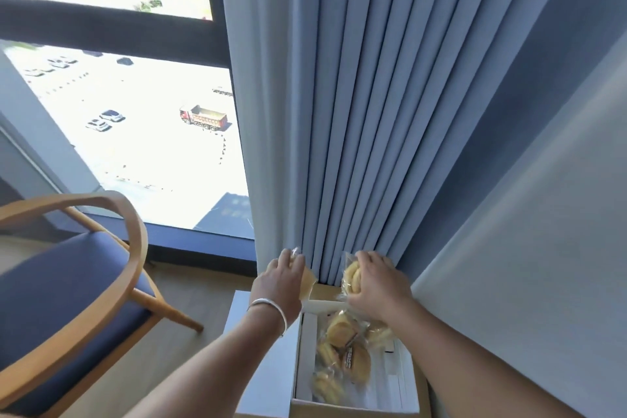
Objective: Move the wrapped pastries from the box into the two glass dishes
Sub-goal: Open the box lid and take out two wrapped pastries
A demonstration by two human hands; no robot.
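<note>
An open white cardboard box [405, 390] sits at the bottom centre, with several wrapped yellow pastries [342, 343] lying in it. My left hand [280, 282], with a silver bracelet on the wrist, is closed on one wrapped pastry [308, 280] above the box's far edge. My right hand [376, 285] grips another wrapped pastry [351, 276] beside it, also above the far end of the box. Both hands are raised close to the curtain. No glass dishes are in view.
A blue-grey pleated curtain [356, 112] hangs right behind the box. A wooden armchair with a blue seat [64, 302] stands at the left. A large window [135, 132] lies beyond it, and a pale wall [543, 248] runs along the right.
</note>
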